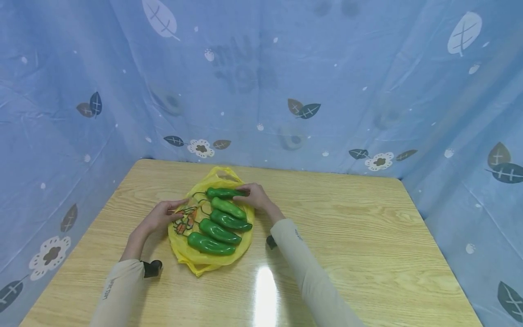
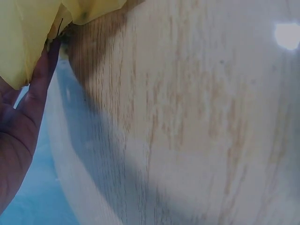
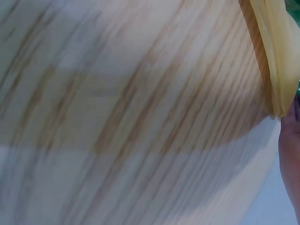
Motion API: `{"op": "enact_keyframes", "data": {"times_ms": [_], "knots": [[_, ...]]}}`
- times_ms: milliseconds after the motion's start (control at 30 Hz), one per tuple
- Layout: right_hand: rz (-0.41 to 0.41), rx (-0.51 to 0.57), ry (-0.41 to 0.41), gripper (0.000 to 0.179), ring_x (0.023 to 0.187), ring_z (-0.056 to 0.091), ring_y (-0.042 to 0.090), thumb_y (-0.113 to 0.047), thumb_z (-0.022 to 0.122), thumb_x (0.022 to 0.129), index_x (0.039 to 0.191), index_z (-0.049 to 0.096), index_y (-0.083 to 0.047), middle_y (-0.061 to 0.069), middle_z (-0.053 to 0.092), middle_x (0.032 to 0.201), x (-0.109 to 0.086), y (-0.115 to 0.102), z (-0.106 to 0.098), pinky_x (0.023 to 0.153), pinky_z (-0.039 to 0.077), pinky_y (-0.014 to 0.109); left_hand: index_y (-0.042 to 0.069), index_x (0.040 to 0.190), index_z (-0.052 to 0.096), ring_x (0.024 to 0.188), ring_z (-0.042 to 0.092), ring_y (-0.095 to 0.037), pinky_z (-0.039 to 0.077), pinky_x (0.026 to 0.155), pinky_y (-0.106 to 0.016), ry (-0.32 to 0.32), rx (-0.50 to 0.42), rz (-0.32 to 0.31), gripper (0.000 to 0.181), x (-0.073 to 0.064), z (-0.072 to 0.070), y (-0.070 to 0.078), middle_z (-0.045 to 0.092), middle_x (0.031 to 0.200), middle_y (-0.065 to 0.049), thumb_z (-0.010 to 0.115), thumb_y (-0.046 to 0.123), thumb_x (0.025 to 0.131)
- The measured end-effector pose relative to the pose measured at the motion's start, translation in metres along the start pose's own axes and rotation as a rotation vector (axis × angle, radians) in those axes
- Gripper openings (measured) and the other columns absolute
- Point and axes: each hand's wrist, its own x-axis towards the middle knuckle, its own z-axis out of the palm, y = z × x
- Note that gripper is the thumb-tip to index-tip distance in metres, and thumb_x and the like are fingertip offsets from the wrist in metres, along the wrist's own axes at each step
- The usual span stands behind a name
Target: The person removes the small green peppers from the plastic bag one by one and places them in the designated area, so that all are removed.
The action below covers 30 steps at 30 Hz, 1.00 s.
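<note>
Several glossy green peppers [image 1: 218, 231] with thin curved stems lie in a slanting row on a yellow plastic bag [image 1: 241, 254]. My left hand [image 1: 158, 218] is at the bag's left edge beside its printed patch, with a gap between thumb and forefinger. In the left wrist view, part of the bag [image 2: 23, 42] hangs next to the fairly straight fingers. My right hand [image 1: 256, 197] holds the tip of the farthest pepper [image 1: 220, 193] between thumb and fingers. At the right wrist view's edge, that hand [image 3: 290, 140] is mostly cut off beside the bag [image 3: 279, 61].
The bag lies flat on a wood-grain table [image 1: 347, 227], its handle loop toward the back. Blue leaf-patterned cloth [image 1: 261, 91] hangs behind and along both sides. Dark wrist devices [image 1: 152, 268] stick out by the sleeves. A bright reflection shines on the tabletop near the front.
</note>
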Motion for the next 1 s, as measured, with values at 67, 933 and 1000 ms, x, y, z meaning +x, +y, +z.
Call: {"op": "enact_keyframes", "data": {"times_ms": [67, 933, 1000], "knots": [[0.015, 0.009, 0.005, 0.041, 0.113, 0.061, 0.021, -0.027, 0.07, 0.089, 0.124, 0.065, -0.005, 0.008, 0.066, 0.122, 0.0, -0.001, 0.0, 0.096, 0.047, 0.029, -0.008, 0.139, 0.043, 0.115, 0.054, -0.046, 0.05, 0.09, -0.049, 0.004, -0.002, -0.001, 0.047, 0.0, 0.001, 0.0, 0.04, 0.139, -0.033, 0.057, 0.001, 0.095], [0.216, -0.101, -0.121, 0.046, 0.116, 0.058, 0.025, -0.015, 0.08, 0.08, 0.121, 0.064, -0.003, 0.011, 0.063, 0.124, 0.014, -0.037, -0.01, 0.099, 0.046, 0.033, -0.009, 0.139, 0.042, 0.12, 0.046, -0.051, 0.044, 0.095, -0.055, 0.009, 0.023, -0.016, 0.048, -0.001, 0.0, 0.001, 0.038, 0.14, -0.033, 0.056, -0.001, 0.094], [0.192, -0.087, -0.101, 0.045, 0.117, 0.057, 0.025, -0.018, 0.079, 0.08, 0.121, 0.066, -0.005, 0.01, 0.063, 0.124, 0.012, -0.033, -0.012, 0.099, 0.046, 0.034, -0.009, 0.139, 0.042, 0.121, 0.045, -0.052, 0.043, 0.096, -0.056, 0.01, 0.03, -0.022, 0.048, 0.0, 0.0, 0.002, 0.038, 0.14, -0.033, 0.056, -0.001, 0.094]]}}
